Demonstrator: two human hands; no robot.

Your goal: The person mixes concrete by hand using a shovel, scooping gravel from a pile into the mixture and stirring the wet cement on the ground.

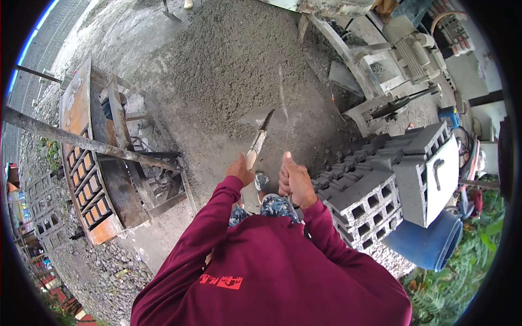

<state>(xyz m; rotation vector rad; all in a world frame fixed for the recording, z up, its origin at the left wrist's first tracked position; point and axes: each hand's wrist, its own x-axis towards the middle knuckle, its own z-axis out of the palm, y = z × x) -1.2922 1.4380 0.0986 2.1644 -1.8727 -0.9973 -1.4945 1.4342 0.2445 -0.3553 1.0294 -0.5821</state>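
Hands (pixel 240 169), two, apparently grip one shovel (pixel 258 140) over mix (pixel 234 70).

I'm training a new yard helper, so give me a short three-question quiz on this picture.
1. True or false: the shovel blade rests in the grey mix pile.
2. Which of the hands grips the wooden handle nearer the blade: A) left hand B) right hand?
3. Fill in: the stacked hollow blocks stand on the person's ____ side.

Key: 1 true; 2 A; 3 right.
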